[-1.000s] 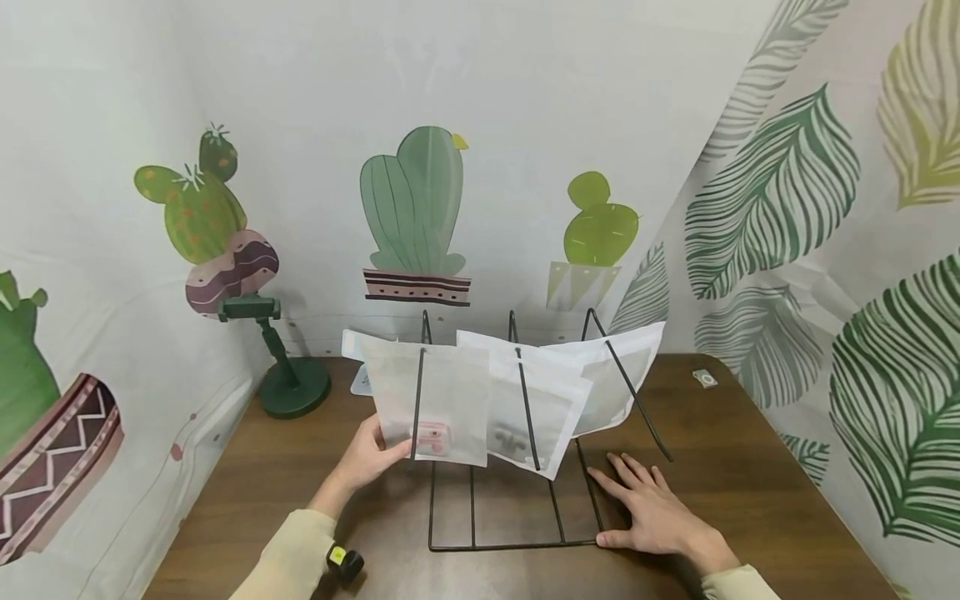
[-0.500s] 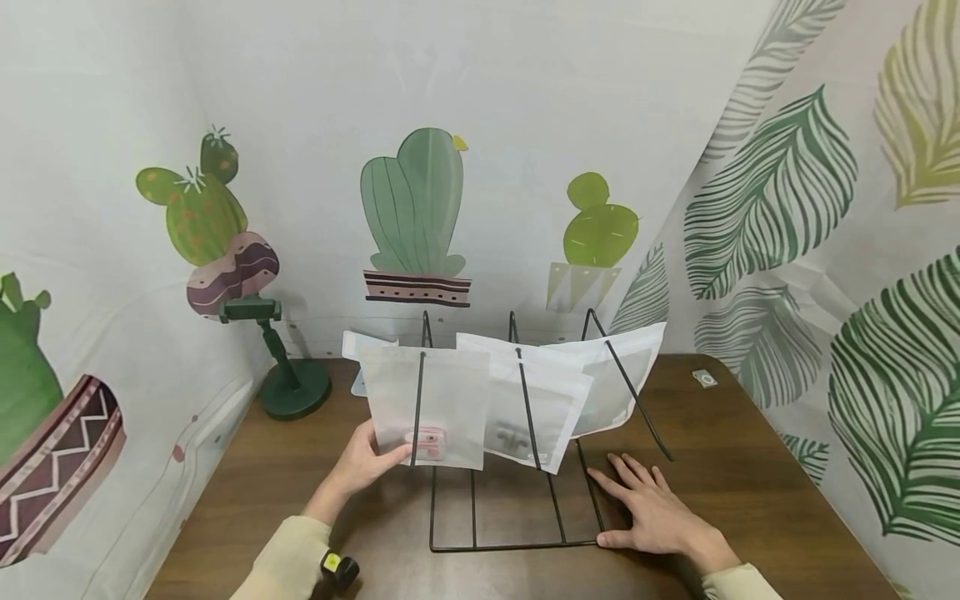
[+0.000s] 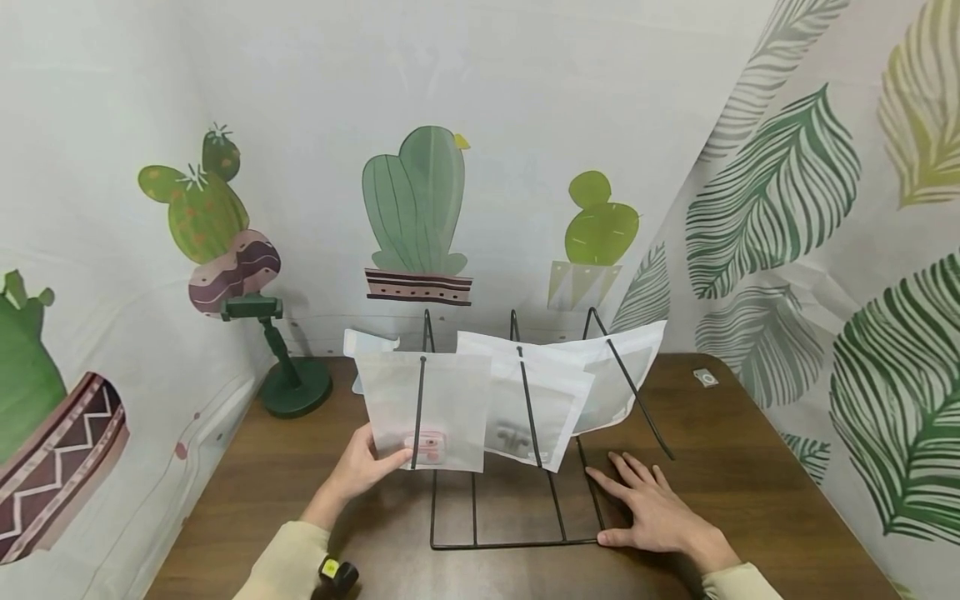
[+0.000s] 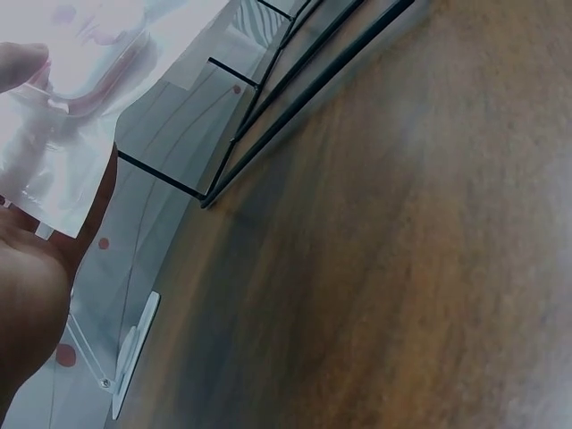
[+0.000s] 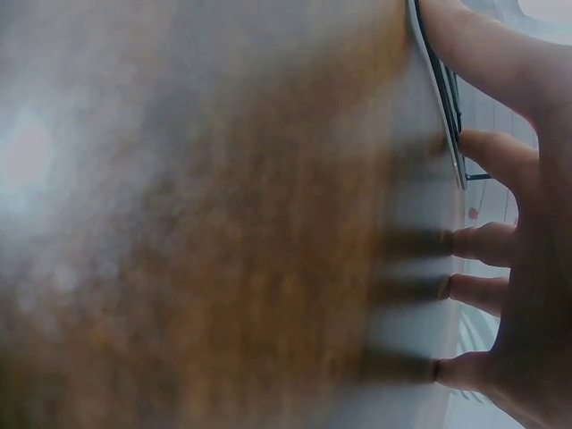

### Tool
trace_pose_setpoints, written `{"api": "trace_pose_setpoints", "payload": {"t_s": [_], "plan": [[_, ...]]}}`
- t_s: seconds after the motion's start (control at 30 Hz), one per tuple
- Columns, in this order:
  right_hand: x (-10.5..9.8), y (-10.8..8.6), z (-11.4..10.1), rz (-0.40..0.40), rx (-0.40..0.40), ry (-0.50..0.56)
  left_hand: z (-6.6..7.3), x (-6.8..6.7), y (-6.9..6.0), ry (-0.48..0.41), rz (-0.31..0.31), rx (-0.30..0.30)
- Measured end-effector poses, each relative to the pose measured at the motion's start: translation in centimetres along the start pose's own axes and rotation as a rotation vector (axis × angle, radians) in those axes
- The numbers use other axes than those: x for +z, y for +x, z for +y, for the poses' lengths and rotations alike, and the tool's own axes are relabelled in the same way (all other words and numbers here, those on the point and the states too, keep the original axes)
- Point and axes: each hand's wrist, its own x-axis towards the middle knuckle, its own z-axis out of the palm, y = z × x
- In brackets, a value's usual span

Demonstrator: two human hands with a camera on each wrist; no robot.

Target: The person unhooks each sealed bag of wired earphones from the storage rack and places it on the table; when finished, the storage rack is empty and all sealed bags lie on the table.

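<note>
A white translucent zip bag (image 3: 453, 392) with a pink item showing inside hangs on the left prong of a black wire display rack (image 3: 516, 546). My left hand (image 3: 358, 469) pinches this bag at its lower left, thumb in front and fingers behind. In the left wrist view, the thumb presses the bag (image 4: 67, 147) beside the pink item. A second bag (image 3: 551, 392), with a grey item inside, hangs on the middle prong, and a third bag (image 3: 618, 387) on the right one. My right hand (image 3: 654, 510) rests spread on the table, thumb and index finger at the rack base's right side.
A green phone stand (image 3: 294, 387) stands at the back left of the brown wooden table (image 3: 262, 492). Near the back right corner lies a small silver clip-on device (image 3: 705, 378). A light blue card (image 3: 365, 342) shows behind the left bag. A printed curtain hangs behind.
The left bag has slid slightly forward and lower along its prong, with my left hand still pinching it. The middle bag has shifted a little. My right hand has stayed in place.
</note>
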Motion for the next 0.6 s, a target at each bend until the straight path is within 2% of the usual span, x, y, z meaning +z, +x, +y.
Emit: {"api": "trace_pose_setpoints", "payload": {"t_s": [0.23, 0.37, 0.5, 0.6], "plan": [[-0.2, 0.0, -0.2, -0.016, 0.002, -0.001, 0.1, 0.1, -0.7, -0.002, -0.008, -0.008], [-0.2, 0.0, -0.2, -0.026, 0.006, 0.001, -0.1, 0.2, -0.9, -0.012, -0.014, 0.022], [-0.1, 0.0, 0.0, -0.033, 0.015, 0.010, -1.3, 0.3, -1.2, -0.011, -0.019, 0.052], [-0.1, 0.0, 0.0, -0.032, 0.019, 0.017, -2.3, 0.3, -1.4, -0.012, -0.021, 0.041]]}}
